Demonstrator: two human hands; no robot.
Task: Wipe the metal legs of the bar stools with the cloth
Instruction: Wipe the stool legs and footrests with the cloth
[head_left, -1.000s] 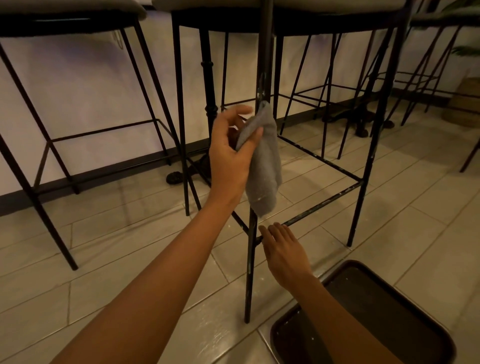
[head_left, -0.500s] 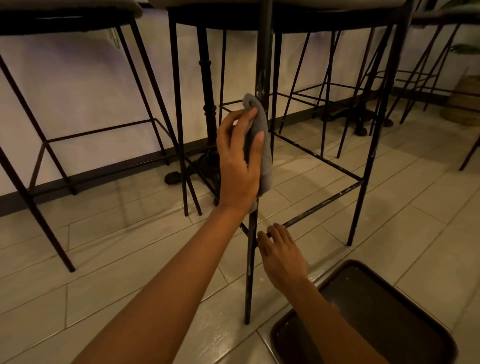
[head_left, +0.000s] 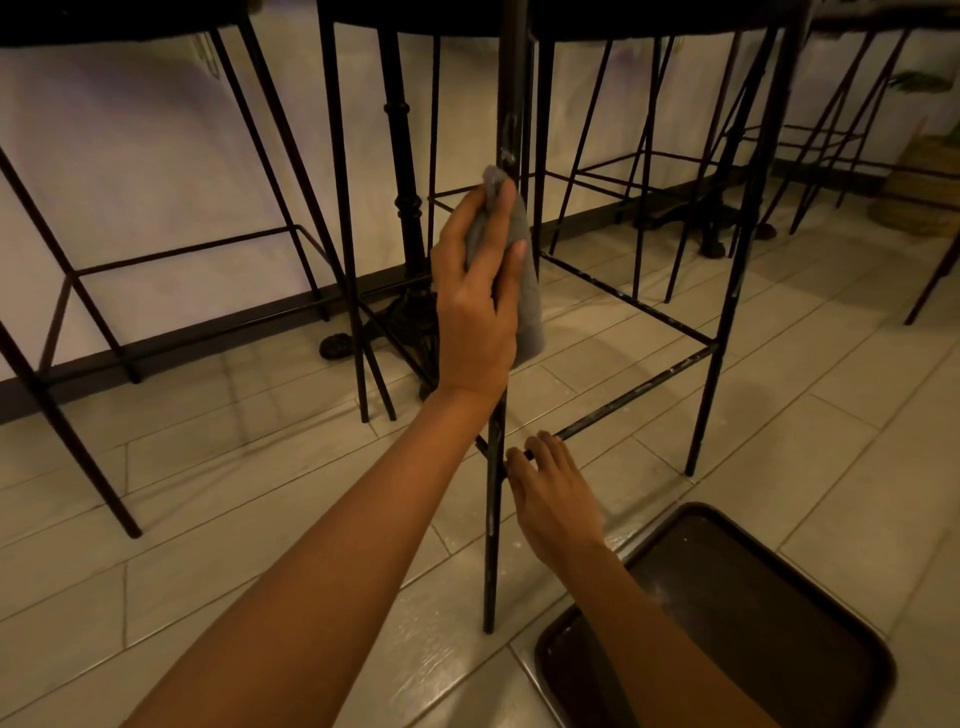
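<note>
A black metal stool leg rises straight in front of me, its paint chipped in spots. My left hand is wrapped around this leg about halfway up, pressing a grey cloth against it. The cloth hangs down on the right side of the leg. Lower down, my right hand rests its fingers on the stool's footrest bar where it meets the same leg. The stool's right leg stands behind.
More black-legged bar stools line the pale wall to the left and right. An ornate black table pedestal stands behind the stool. A dark rectangular tray lies on the tiled floor at bottom right. A basket sits far right.
My left hand has closed around the leg with the cloth, which hung loose from my fingers before. My right hand has shifted slightly onto the footrest bar.
</note>
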